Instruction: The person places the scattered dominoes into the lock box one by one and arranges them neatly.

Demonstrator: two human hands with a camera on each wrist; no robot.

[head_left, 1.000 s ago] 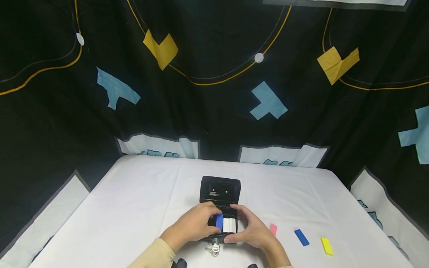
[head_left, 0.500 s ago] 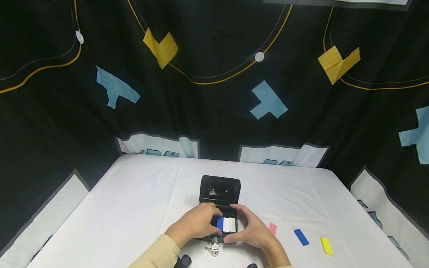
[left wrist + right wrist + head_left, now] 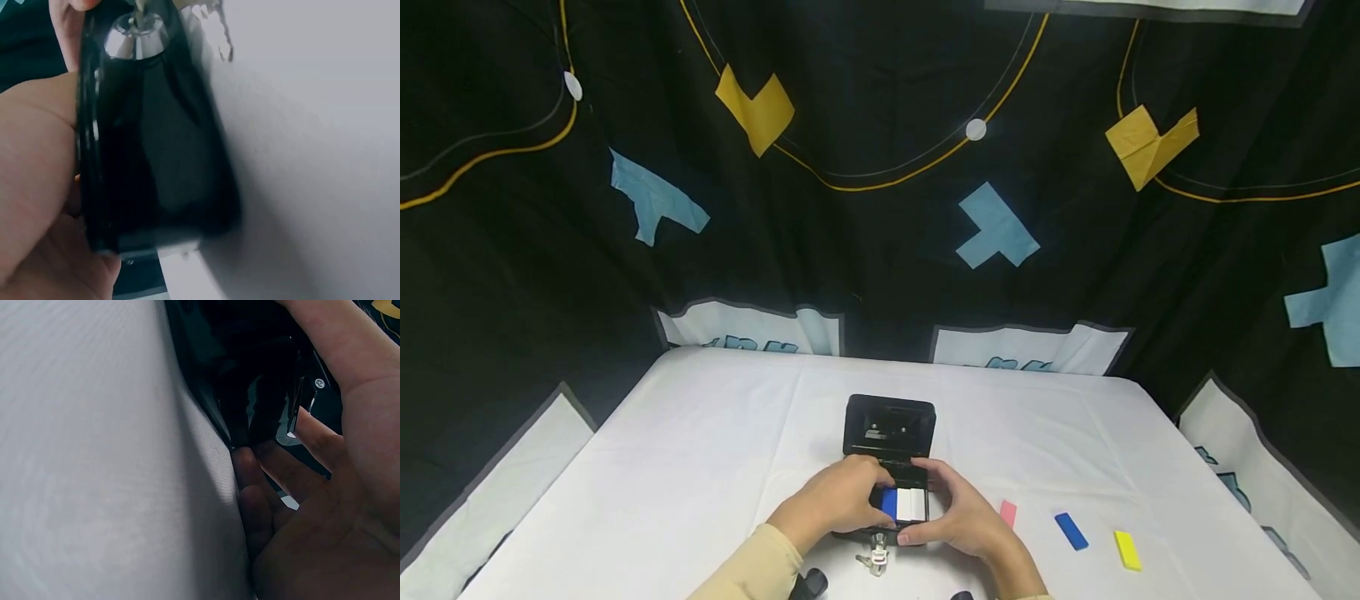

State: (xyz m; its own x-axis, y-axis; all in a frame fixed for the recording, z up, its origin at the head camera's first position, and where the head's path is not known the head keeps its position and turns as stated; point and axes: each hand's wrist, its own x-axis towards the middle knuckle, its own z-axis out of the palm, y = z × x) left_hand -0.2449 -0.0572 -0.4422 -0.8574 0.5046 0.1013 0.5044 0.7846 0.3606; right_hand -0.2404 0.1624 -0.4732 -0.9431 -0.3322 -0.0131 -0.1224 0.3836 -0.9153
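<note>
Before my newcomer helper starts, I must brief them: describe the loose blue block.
On the white table, find the open black box. To its right, past the right hand, lies the loose blue block. Only it is blue, between the pink block and yellow block.

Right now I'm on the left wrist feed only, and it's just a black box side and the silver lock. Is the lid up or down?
Observer: Up. The head view shows the lid standing open at the far side of the black box.

Operator: Copy. What's inside?

Observer: Head view again: a blue block sits in it, with white pieces directly to its right.
</note>
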